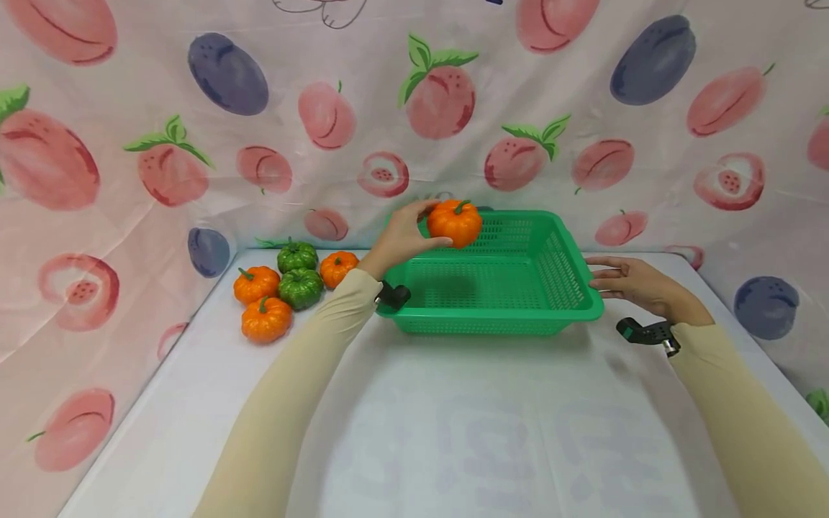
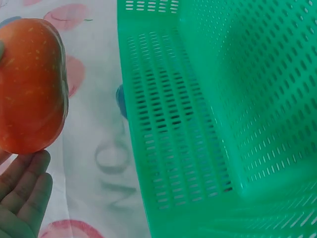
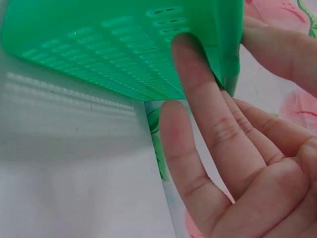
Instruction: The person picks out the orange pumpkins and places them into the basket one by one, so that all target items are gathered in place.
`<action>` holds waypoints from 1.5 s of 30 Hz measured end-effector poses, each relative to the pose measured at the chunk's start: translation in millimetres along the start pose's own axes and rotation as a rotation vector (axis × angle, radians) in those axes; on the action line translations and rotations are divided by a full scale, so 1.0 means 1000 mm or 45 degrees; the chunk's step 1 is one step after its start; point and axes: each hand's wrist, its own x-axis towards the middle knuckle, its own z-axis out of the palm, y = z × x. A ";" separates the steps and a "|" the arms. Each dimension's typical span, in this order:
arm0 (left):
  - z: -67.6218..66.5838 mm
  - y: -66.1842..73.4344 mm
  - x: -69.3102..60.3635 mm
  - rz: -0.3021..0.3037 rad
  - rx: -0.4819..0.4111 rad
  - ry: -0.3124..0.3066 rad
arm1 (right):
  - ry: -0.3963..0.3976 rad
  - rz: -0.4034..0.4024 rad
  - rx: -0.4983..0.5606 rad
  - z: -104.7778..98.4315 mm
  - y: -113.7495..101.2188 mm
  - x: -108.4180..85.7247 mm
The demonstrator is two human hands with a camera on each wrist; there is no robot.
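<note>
My left hand grips a small orange pumpkin between thumb and fingers, holding it above the back part of a green plastic basket. In the left wrist view the same pumpkin shows beside the perforated basket wall, with fingertips against its lower end. On the basket's right side, my right hand has its fingers extended to the outer wall. The right wrist view shows one finger touching the wall under the rim, another finger apart from it.
Left of the basket, several small pumpkins stand grouped on the white table: orange ones and green ones. One orange pumpkin sits near my left forearm. A fruit-printed cloth hangs behind the table.
</note>
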 end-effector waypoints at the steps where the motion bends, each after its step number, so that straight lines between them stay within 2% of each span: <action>1: 0.001 0.000 0.001 0.007 -0.005 -0.003 | -0.004 0.002 -0.004 0.000 0.000 0.000; 7: 0.007 -0.002 0.009 0.035 -0.027 -0.053 | 0.013 0.030 0.000 0.002 0.000 0.002; 17: 0.017 -0.004 0.025 0.088 0.010 -0.181 | 0.028 0.043 -0.006 0.003 0.001 0.002; 29: 0.026 -0.001 0.043 0.149 0.018 -0.257 | 0.037 0.049 -0.010 0.003 -0.002 -0.001; 39: 0.045 -0.004 0.055 0.179 0.043 -0.358 | 0.046 0.070 -0.047 0.002 -0.001 0.000; 45: 0.059 -0.005 0.058 0.162 0.057 -0.396 | 0.056 0.072 -0.058 0.002 0.000 -0.001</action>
